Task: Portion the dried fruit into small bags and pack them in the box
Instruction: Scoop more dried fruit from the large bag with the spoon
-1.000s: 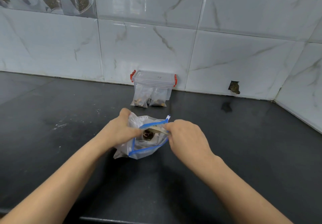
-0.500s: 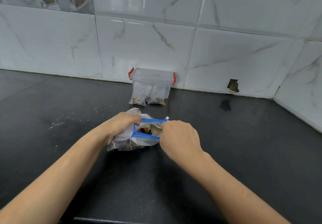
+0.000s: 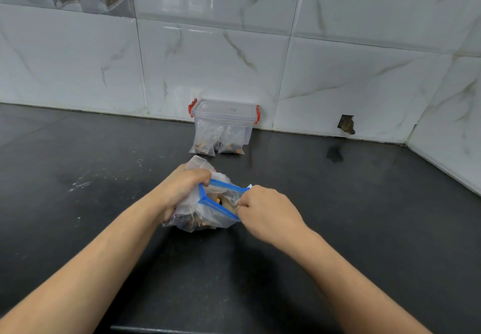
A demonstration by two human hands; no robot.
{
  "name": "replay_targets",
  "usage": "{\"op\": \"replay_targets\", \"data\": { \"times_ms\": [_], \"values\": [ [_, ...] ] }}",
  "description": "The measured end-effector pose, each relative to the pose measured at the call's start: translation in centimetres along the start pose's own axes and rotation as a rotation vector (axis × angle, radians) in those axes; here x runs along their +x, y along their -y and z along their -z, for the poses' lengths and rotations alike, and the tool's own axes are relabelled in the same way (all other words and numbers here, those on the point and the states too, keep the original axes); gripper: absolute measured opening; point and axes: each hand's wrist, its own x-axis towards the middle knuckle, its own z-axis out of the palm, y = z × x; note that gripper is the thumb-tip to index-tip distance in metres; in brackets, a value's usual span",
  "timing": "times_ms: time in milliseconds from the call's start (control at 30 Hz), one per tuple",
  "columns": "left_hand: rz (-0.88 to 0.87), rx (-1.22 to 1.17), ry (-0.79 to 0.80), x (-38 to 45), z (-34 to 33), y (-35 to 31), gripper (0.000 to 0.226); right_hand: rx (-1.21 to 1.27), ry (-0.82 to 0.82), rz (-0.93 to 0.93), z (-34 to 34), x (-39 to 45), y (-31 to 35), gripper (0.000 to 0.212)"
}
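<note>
With the left hand (image 3: 183,190) gripping the big bag (image 3: 205,214) on the counter (image 3: 364,216) and the right hand (image 3: 265,212) pinching inside its blue-rimmed mouth, a hasty pull could spill fruit or tip the bag.

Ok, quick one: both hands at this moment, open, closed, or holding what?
Left hand: closed, gripping the left side of the blue-zip bag at its mouth.
Right hand: closed, pinching the bag's right rim.

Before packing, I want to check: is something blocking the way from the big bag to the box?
Yes. Two small filled bags lean against the front of the box, and its lid appears closed.
</note>
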Motion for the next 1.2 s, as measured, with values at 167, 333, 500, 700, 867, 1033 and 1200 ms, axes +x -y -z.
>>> {"op": "replay_targets", "data": {
  "times_ms": [167,333,500,700,867,1033,1200],
  "values": [
    [-0.034,-0.012,0.075,0.0,-0.8,0.4,0.041,0.246,0.050,-0.084,0.3,0.1,-0.7,0.029],
    [-0.057,-0.002,0.105,0.1,-0.7,1.0,0.055,0.611,0.096,-0.171,0.1,-1.0,-1.3,0.025],
    [-0.122,0.036,0.118,0.2,-0.2,1.5,0.052,0.712,0.068,-0.259,0.0,-1.3,-2.2,0.023],
    [-0.263,0.040,0.032,0.4,0.2,2.6,0.048,0.772,0.075,-0.289,1.6,-1.7,-3.3,0.022],
    [-0.366,0.119,-0.019,0.6,0.6,3.0,0.058,0.637,0.021,-0.218,2.7,-2.4,-3.6,0.024],
    [-0.414,0.191,-0.073,0.5,0.5,3.0,0.062,0.569,-0.030,-0.171,3.8,-3.0,-3.8,0.024],
    [-0.438,0.154,-0.104,0.2,0.4,3.0,0.063,0.646,-0.077,-0.160,5.6,-3.9,-3.7,0.025]
  ]
}}
